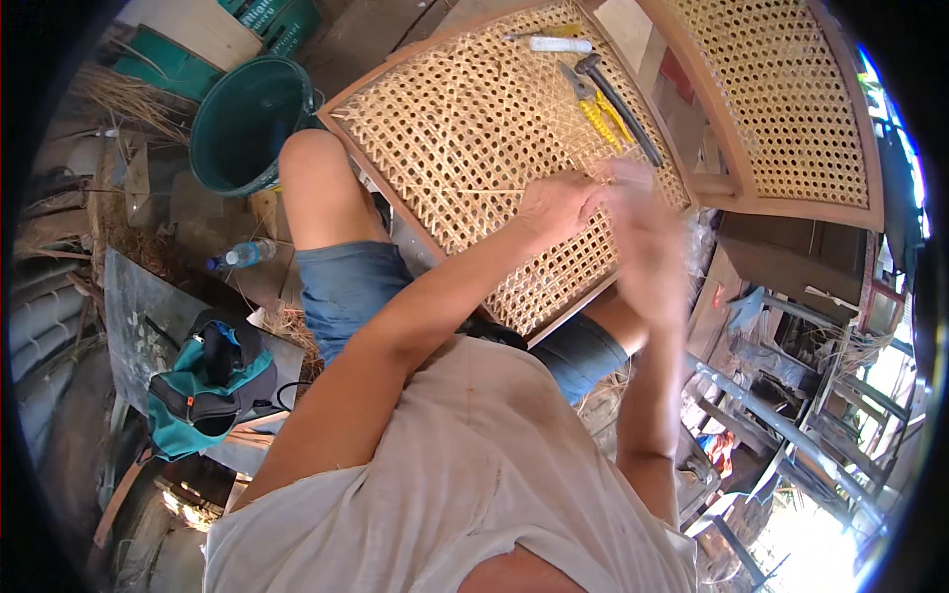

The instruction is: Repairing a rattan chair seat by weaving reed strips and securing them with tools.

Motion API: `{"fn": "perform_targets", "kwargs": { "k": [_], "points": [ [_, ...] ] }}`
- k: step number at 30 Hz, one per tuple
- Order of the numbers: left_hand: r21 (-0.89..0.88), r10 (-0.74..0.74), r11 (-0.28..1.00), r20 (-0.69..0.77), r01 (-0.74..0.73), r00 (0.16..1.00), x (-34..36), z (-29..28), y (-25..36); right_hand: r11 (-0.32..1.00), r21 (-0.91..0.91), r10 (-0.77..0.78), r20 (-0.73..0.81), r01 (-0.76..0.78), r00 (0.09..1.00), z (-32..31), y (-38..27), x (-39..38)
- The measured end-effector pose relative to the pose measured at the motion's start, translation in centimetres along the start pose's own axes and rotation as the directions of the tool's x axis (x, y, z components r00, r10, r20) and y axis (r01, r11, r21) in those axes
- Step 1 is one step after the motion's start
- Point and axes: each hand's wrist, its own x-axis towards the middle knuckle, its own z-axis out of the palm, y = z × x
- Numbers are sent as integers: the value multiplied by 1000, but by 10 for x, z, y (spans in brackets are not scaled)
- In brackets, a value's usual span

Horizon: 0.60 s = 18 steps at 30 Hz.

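Observation:
A wooden-framed cane webbing panel point(435, 109) lies across my lap. Over its near right part, my left hand point(556, 208) is closed in a pinch, and whatever its fingers hold is too small to make out. A pale cane strand point(484, 192) runs over the webbing toward that hand. My right hand point(643, 212) is raised beside it, smeared by motion, its fingers unclear. Beyond the hands, on the webbing, lie yellow-handled pliers point(601, 111), a dark-handled hammer point(623, 111) and a white tube-shaped thing point(560, 44).
At the far left stands a green bucket point(252, 124). A second framed cane panel point(781, 89) leans at the far right. Left of me, a teal and black bag point(213, 381) sits on a grey board point(148, 296), near a plastic bottle point(247, 253). Stacked wooden pieces point(791, 415) fill the right side.

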Motion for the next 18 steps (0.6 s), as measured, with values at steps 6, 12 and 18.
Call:
{"fn": "perform_targets", "kwargs": {
  "k": [6,12,18],
  "points": [
    [-540,-258,808,36,236,965,-23,55,-59,934,-357,198,473,-19,859,120,42,69],
    [-76,114,990,-100,-122,988,-4,32,-32,936,-348,181,604,53,776,141,47,100],
    [-171,67,982,-101,-83,993,-6,37,-37,894,-406,151,670,188,726,135,37,116]
  ]
}}
